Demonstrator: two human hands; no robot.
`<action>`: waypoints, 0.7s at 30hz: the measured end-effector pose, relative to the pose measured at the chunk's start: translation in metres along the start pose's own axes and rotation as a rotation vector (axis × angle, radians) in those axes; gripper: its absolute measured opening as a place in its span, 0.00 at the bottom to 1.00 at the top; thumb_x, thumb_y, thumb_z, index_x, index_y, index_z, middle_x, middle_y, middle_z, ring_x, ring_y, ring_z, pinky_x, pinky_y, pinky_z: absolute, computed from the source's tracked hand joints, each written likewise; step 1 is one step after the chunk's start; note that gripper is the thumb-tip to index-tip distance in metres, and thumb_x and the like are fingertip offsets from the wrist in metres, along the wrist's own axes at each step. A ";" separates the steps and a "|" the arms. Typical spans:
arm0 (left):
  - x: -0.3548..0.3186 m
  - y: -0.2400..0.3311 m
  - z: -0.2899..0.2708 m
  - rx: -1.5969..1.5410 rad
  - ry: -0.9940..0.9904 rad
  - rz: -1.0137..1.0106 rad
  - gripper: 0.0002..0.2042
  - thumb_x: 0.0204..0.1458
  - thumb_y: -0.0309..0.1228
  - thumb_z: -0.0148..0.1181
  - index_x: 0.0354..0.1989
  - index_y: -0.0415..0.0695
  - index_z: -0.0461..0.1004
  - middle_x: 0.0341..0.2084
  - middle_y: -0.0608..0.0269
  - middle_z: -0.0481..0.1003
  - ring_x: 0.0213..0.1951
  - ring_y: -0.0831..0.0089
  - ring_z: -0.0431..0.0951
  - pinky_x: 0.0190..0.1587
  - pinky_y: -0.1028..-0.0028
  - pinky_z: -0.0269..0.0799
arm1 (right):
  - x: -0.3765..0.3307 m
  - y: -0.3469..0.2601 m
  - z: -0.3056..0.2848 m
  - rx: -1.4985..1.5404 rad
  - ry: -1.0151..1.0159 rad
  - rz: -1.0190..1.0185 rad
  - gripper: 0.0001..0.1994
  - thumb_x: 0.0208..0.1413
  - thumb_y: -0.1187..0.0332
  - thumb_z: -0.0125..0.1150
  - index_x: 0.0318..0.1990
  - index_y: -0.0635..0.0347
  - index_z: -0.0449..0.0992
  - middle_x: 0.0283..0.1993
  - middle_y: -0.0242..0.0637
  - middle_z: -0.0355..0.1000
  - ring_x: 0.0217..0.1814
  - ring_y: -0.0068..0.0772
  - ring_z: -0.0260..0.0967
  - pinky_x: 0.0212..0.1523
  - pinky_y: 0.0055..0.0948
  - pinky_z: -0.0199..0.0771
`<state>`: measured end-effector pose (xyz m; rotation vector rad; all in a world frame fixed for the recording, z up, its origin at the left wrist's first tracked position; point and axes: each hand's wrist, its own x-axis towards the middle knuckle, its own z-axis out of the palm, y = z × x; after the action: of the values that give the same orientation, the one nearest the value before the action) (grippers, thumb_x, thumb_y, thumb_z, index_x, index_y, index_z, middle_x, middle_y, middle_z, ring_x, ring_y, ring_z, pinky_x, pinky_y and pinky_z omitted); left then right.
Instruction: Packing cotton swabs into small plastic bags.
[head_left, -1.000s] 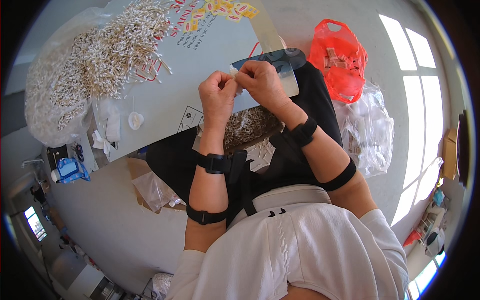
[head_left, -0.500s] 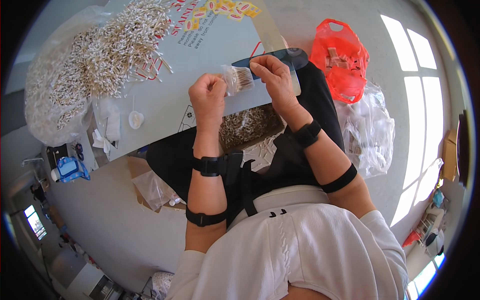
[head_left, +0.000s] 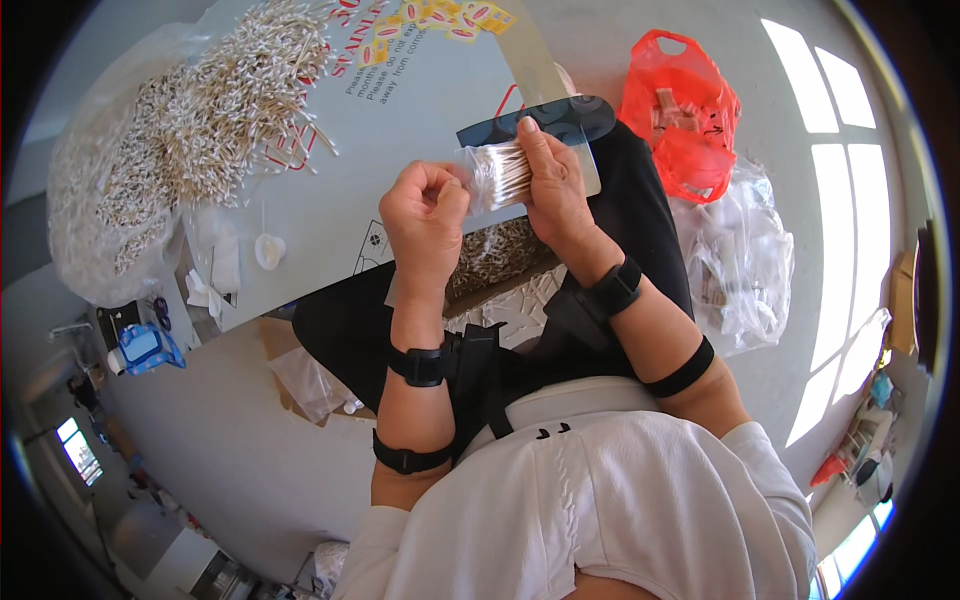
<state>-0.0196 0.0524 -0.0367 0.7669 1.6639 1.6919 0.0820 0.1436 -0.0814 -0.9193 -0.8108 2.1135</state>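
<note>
Above the table's near edge, a small clear plastic bag of cotton swabs [head_left: 500, 178] is held between my two hands. The swabs lie side by side, sticks toward the right and white tips inside the plastic. My left hand [head_left: 423, 208] is closed, its thumb and fingers pinching the bag's left end. On the other end, my right hand [head_left: 556, 188] grips the bundle, thumb on top and fingers underneath. Below them sits an open box of cotton swabs [head_left: 500, 255], partly hidden by my wrists.
A big heap of loose cotton swabs [head_left: 230, 110] spills from a plastic bag on the table [head_left: 350, 170] at left. Small yellow-and-white packets [head_left: 440, 18] lie at the far edge. On the right are a red plastic bag [head_left: 680, 120] and a clear bag [head_left: 745, 265].
The bag of swabs has turned and come closer, and its swabs now show more fully. My left hand has moved down and right; my right hand has rotated, thumb upward.
</note>
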 end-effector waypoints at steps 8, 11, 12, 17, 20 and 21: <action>0.003 0.005 0.002 0.149 0.056 0.015 0.03 0.47 0.18 0.56 0.28 0.38 0.69 0.25 0.64 0.73 0.23 0.82 0.72 0.25 0.81 0.69 | 0.001 0.001 -0.001 0.016 0.033 -0.022 0.17 0.61 0.53 0.50 0.29 0.58 0.70 0.23 0.25 0.66 0.23 0.15 0.64 0.26 0.19 0.66; 0.010 -0.006 -0.011 0.069 0.024 -0.036 0.04 0.47 0.19 0.58 0.28 0.39 0.69 0.25 0.65 0.73 0.22 0.80 0.72 0.25 0.81 0.69 | 0.000 -0.003 -0.001 -0.048 0.086 -0.055 0.17 0.60 0.53 0.51 0.27 0.57 0.70 0.22 0.23 0.65 0.21 0.13 0.60 0.23 0.17 0.61; 0.013 -0.008 -0.016 0.056 0.052 -0.080 0.03 0.47 0.21 0.58 0.28 0.39 0.70 0.24 0.65 0.73 0.23 0.80 0.72 0.25 0.81 0.68 | -0.001 -0.002 -0.003 -0.082 0.102 -0.056 0.18 0.60 0.53 0.51 0.28 0.59 0.71 0.23 0.23 0.65 0.23 0.12 0.60 0.25 0.16 0.61; 0.050 -0.043 -0.081 0.226 0.314 -0.231 0.02 0.46 0.21 0.56 0.27 0.36 0.72 0.19 0.66 0.71 0.21 0.82 0.70 0.24 0.81 0.65 | 0.003 0.002 -0.015 -0.163 0.114 -0.082 0.18 0.61 0.54 0.51 0.27 0.59 0.71 0.22 0.20 0.61 0.24 0.11 0.54 0.25 0.17 0.56; 0.076 -0.056 -0.129 0.476 0.452 -0.230 0.04 0.44 0.23 0.58 0.27 0.35 0.73 0.19 0.64 0.72 0.21 0.79 0.70 0.25 0.78 0.67 | 0.003 -0.001 -0.008 -0.159 0.108 -0.047 0.17 0.60 0.54 0.51 0.27 0.59 0.70 0.22 0.21 0.60 0.24 0.12 0.54 0.26 0.17 0.56; 0.085 -0.056 -0.132 0.612 0.477 -0.214 0.05 0.43 0.24 0.59 0.27 0.34 0.73 0.19 0.63 0.72 0.21 0.77 0.70 0.26 0.76 0.68 | 0.004 -0.001 -0.009 -0.157 0.111 -0.043 0.17 0.60 0.55 0.52 0.27 0.58 0.70 0.22 0.23 0.61 0.24 0.13 0.56 0.27 0.17 0.58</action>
<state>-0.1731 0.0351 -0.0989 0.4303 2.5559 1.2753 0.0876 0.1498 -0.0869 -1.0816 -0.9405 1.9648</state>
